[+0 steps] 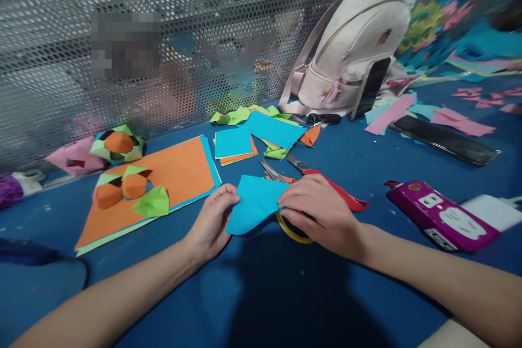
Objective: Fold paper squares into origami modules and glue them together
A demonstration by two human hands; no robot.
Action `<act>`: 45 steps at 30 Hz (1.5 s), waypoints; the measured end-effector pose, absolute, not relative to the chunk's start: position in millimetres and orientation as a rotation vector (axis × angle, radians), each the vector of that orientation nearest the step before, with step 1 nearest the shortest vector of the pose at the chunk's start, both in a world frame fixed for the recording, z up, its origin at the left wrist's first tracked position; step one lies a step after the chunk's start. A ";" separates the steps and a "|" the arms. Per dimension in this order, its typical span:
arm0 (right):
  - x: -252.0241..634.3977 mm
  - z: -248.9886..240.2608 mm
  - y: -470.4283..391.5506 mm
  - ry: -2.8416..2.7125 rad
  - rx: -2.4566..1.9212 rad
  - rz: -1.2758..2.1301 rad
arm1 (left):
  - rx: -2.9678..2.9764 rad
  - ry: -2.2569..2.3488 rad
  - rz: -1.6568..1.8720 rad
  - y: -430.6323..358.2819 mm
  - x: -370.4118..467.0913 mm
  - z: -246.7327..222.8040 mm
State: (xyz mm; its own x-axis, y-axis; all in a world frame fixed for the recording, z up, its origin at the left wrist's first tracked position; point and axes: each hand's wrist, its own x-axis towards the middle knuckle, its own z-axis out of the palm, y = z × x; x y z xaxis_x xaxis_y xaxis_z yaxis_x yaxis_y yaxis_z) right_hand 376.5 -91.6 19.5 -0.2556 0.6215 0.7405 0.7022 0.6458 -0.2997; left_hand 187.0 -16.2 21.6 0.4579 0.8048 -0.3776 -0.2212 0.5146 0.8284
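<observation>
Between my two grips I hold a blue paper sheet (259,204) over the table (163,293), slightly bent. My left grip (214,220) pinches its left edge between thumb and fingers; my right grip (322,215) pinches its right corner. Just under the right grip shows a yellow ring (296,231), and beyond it lies a red-handled tool (345,193), partly covered. Left of the left grip, an orange sheet (183,163) carries a folded green piece (153,204).

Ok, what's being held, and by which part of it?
A blue paper sheet: left hand at its left edge, right hand at its right edge.
</observation>
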 end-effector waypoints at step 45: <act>365.9 12.3 -95.0 -1.889 -1.232 0.085 | 1.299 0.612 0.330 -26.8 189.6 15.4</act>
State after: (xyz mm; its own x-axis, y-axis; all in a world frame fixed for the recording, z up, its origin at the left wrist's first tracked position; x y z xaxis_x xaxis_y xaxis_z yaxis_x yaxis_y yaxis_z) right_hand 365.9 -95.0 12.3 -0.1465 0.7751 0.6145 0.7171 0.5112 -0.4738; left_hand 189.6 -26.8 15.4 0.7987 0.5538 -0.2353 0.1077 0.2531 0.9614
